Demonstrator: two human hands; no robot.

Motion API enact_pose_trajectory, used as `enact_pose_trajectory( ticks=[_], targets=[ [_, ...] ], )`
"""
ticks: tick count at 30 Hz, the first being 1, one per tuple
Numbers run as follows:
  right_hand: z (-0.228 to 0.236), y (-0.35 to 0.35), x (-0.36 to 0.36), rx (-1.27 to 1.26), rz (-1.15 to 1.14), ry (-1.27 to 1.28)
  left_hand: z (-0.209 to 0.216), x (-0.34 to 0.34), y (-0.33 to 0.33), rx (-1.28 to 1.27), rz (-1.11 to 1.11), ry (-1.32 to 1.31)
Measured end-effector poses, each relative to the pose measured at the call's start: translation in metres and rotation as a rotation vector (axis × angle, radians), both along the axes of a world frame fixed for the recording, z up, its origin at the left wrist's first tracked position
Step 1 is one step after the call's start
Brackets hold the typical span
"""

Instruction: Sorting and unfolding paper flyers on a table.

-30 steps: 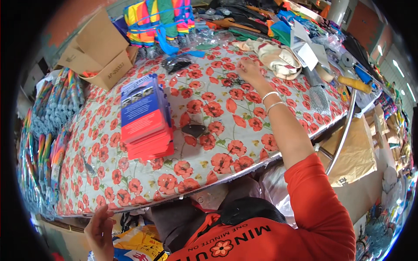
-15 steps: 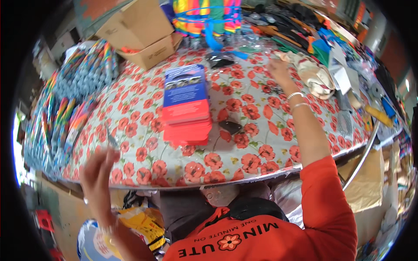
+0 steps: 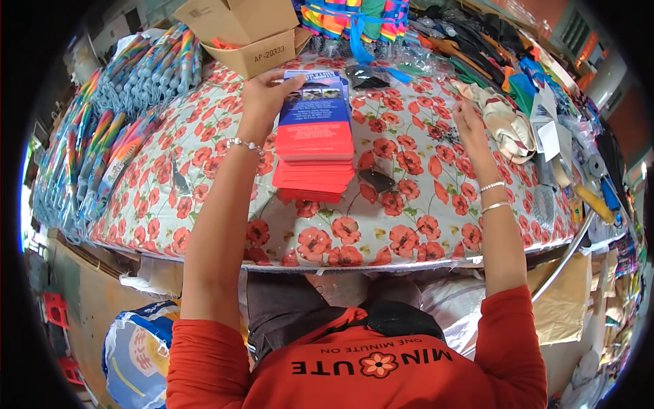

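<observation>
Okay, my left hand [image 3: 264,99] touches the far end of the card pile [image 3: 315,140] on the desk [image 3: 439,211]; I can't tell if it pinches. My right hand [image 3: 471,127] looks empty. Soft fingers should keep the card pile neat.

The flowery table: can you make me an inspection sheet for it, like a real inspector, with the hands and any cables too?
Surface: poppy-print tablecloth, red flowers on white.
Job's things: stack of red-and-blue cards, edges uneven; small dark flat piece to its right.
Clutter: cardboard box, rainbow bundle tied with blue ribbon, cream cloth, plastic-wrapped rainbow bundles on the left.
Hands: left hand at the stack's far left corner, thumb over the top card, grip unclear; right hand open, near the cream cloth.
Cables: nothing seen.
Surroundings: red plastic stool and blue-and-white bag at lower left.
</observation>
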State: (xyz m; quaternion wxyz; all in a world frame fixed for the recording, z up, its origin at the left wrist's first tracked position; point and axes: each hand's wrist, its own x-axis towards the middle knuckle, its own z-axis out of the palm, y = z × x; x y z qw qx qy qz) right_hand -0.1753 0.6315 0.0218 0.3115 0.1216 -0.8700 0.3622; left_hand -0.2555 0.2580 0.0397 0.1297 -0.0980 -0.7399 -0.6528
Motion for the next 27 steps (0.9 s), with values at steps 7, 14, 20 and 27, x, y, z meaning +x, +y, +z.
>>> enact_pose_trajectory(
  ticks=[7,14,20,27],
  targets=[
    [-0.009,0.004,0.001,0.117,-0.005,0.043,0.009,0.005,-0.004,0.026,0.216,0.118],
    [-0.015,-0.008,0.001,0.109,0.009,0.002,0.009,-0.007,-0.019,0.264,0.082,0.042],
    [-0.003,-0.019,0.012,0.326,-0.193,-0.275,0.014,-0.013,-0.020,0.190,0.090,-0.010],
    [-0.019,-0.008,-0.003,0.228,-0.222,-0.143,0.023,-0.007,-0.020,0.400,-0.005,0.007]
  ],
)
